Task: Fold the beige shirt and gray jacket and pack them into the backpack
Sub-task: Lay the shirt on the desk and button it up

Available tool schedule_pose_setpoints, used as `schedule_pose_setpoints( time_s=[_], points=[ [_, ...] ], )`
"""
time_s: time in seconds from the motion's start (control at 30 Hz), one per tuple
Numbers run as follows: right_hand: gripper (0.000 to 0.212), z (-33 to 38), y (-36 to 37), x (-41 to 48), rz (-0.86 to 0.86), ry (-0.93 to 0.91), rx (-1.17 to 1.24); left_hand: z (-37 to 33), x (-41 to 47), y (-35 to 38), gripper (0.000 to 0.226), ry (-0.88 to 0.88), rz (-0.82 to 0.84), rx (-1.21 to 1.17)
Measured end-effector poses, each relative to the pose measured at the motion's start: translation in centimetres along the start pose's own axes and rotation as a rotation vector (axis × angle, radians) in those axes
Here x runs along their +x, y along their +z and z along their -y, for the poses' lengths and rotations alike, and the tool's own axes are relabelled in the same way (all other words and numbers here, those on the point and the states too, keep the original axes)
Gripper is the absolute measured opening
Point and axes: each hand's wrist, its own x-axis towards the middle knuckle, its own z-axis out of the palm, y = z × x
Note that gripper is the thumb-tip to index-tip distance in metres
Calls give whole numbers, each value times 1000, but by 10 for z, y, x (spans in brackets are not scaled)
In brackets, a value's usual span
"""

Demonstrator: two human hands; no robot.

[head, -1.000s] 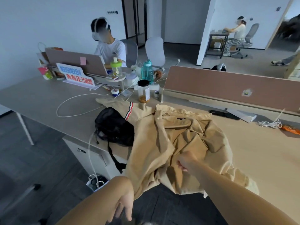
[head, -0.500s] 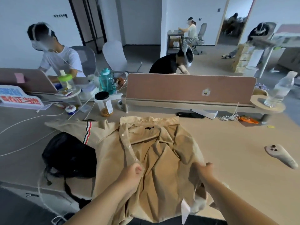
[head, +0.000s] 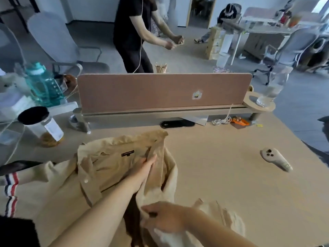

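Note:
The beige shirt (head: 106, 166) lies crumpled on the wooden desk (head: 222, 166), collar and black label facing up. My left hand (head: 142, 170) reaches inside the shirt near the collar, fingers straight, pressing into the fabric. My right hand (head: 163, 216) pinches a fold of the shirt near the desk's front edge. A striped cuff (head: 10, 189) of the shirt lies at the far left. The black backpack (head: 16, 165) shows only as a dark strip behind that sleeve. No gray jacket is in view.
A brown divider panel (head: 160, 91) runs across the back of the desk. A black-lidded jar (head: 41, 125) and a teal bottle (head: 42, 84) stand at the left. A beige controller (head: 276, 159) lies at the right. A person in black stands behind the divider.
The camera has swung right and closer to the desk. My left hand moved up into the shirt near the collar. My right hand shifted left and took a new fold.

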Motion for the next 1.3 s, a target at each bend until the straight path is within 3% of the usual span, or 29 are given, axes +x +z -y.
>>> schedule_pose_setpoints(
  time_s=[0.07, 0.17, 0.23, 0.33, 0.47, 0.57, 0.67, 0.77, 0.87, 0.9, 1.0, 1.1, 1.2, 1.3],
  points=[
    [29, -1, 0, 9, -66, 5, 73, 5, 19, 0, 27, -23, 16, 128],
    [22, -33, -16, 20, -578, 196, 402, 19, 35, 1, 34, -71, -81, 281],
    [35, -69, -30, 23, -648, 368, 260, 24, 42, 1, 29, -117, -152, 343],
    [63, -112, -43, 15, -368, 546, 20, 30, 53, -3, 32, -221, -182, 287],
    [83, -133, -45, 6, -87, 606, -37, 27, 76, -1, 47, -439, -119, -193],
    [28, -131, -51, -12, 54, 523, -191, -13, 78, 18, 43, -470, 20, -427],
    [16, -131, -72, -37, 98, 557, -213, -71, 78, 44, 44, -376, 84, -496],
    [23, -139, -94, -63, -93, 575, -206, -138, 67, 65, 33, -168, 164, -717],
    [6, -156, -103, -85, -527, 573, -64, -173, 74, 63, 41, 59, 211, -1101],
    [19, -164, -101, -88, -633, 585, 27, -170, 80, 59, 44, 55, 188, -1131],
    [50, -183, -84, -86, -768, 641, 290, -125, 99, 58, 42, -159, 133, -817],
    [60, -191, -55, -69, -763, 690, 564, -75, 93, 62, 47, -277, 93, -471],
    [70, -192, -35, -51, -786, 708, 735, -32, 88, 62, 47, -320, 116, -367],
    [69, -195, -24, -44, -753, 746, 721, -5, 73, 60, 44, -374, 163, -252]
  ],
)
